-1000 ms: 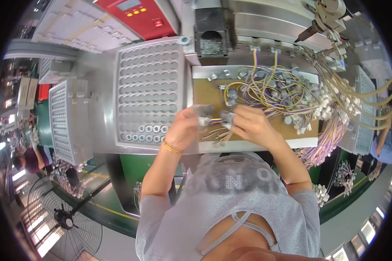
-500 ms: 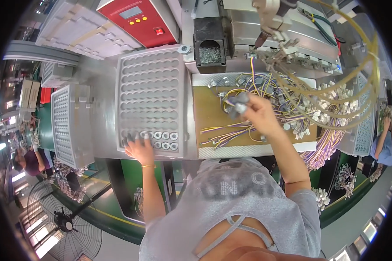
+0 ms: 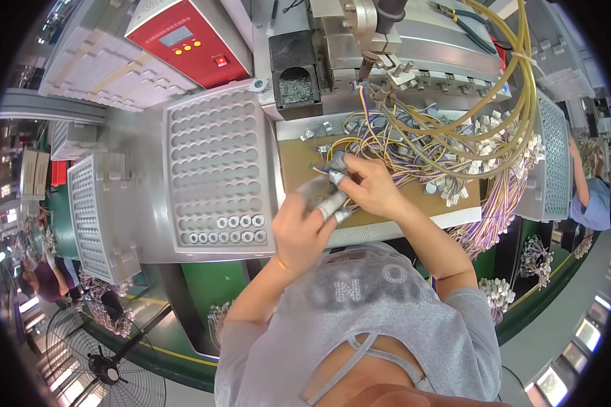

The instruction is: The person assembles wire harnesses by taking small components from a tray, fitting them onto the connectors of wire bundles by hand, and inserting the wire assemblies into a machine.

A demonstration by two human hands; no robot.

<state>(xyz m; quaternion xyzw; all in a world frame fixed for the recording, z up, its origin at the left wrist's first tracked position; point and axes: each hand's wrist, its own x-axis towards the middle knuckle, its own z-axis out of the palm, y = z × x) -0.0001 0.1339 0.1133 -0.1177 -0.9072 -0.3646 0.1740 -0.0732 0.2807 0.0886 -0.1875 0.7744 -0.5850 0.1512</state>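
The wire bundle (image 3: 414, 146) lies just beyond my right hand (image 3: 373, 190), which pinches one wire end. My left hand (image 3: 302, 230) is closed beside it, taped fingertips (image 3: 329, 203) touching, over the brown board (image 3: 299, 163).

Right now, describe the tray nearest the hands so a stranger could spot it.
Start at the red control box at the top. Just below it lies a grey tray of round pockets, left of the hands. Unlike the tilted tray farther left, it holds small rings in its bottom rows.

matt grey plastic tray (image 3: 217, 169), glossy wires (image 3: 414, 136)
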